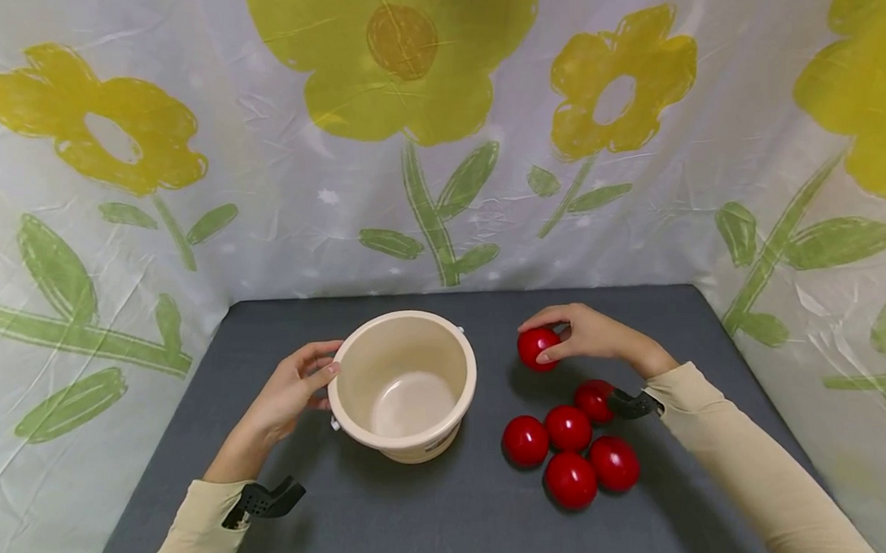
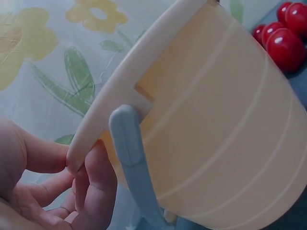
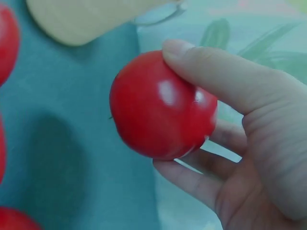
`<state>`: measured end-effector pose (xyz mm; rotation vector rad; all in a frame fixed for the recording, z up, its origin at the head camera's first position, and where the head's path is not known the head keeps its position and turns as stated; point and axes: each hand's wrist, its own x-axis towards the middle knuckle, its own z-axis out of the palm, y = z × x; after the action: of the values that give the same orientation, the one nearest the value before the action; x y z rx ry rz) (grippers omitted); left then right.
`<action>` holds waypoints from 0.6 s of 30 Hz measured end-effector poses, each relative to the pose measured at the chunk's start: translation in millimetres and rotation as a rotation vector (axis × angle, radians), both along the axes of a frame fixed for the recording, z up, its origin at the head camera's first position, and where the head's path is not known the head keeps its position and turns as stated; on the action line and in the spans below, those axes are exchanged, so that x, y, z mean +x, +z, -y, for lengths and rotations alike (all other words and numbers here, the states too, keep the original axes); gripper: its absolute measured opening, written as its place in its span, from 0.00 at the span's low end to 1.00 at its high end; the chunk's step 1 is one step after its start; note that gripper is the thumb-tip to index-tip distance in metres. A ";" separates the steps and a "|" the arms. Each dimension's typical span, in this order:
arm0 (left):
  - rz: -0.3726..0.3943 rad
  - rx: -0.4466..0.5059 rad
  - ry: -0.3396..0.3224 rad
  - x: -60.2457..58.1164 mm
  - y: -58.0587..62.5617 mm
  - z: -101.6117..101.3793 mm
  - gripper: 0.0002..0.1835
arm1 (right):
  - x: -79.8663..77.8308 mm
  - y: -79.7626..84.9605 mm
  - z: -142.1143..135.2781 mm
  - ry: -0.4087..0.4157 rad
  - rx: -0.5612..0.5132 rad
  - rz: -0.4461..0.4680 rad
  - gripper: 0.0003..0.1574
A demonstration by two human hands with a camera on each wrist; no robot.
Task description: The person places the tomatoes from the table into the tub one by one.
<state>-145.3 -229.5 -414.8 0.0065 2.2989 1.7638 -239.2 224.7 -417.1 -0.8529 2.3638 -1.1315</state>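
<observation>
A cream plastic bucket [image 1: 400,450] stands upright on the left half of the table, and its inside looks empty. My left hand [image 1: 292,389] pinches its rim at the left side, thumb on one side and fingers on the other, beside the grey-blue handle [image 2: 139,172]. To the right of the bucket my right hand [image 1: 591,334] holds a shiny red tomato [image 3: 153,105] between thumb and fingers, above the tabletop. Its shadow falls on the table below. Nearer to me, several more red tomatoes [image 1: 568,480] sit in a close group under the right forearm.
A dark grey cloth [image 1: 478,522] covers the table. White curtains with yellow flowers [image 1: 606,233] hang along the back and both sides. Black wrist mounts [image 1: 267,498] sit on both forearms, and the right one is close to the rearmost tomato of the group.
</observation>
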 end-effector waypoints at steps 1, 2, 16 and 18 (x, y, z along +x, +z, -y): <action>0.002 0.005 0.002 0.2 -0.2 0.0 0.26 | -0.9 4.3 2.7 -0.001 -0.011 0.005 0.32; 0.003 0.008 0.002 0.3 -0.3 0.0 0.26 | -1.6 8.7 5.7 -0.001 -0.025 0.009 0.32; 0.020 0.044 0.000 -0.3 -2.9 0.9 0.27 | -6.7 53.1 57.0 0.050 -0.106 0.065 0.34; 0.024 0.053 -0.001 -0.8 -3.3 1.2 0.27 | -7.8 56.8 65.3 0.063 -0.123 0.068 0.34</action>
<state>-146.1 -230.7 -418.1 -0.0045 2.2344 1.8139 -247.0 159.4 -360.2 -0.9085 2.2160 -1.2700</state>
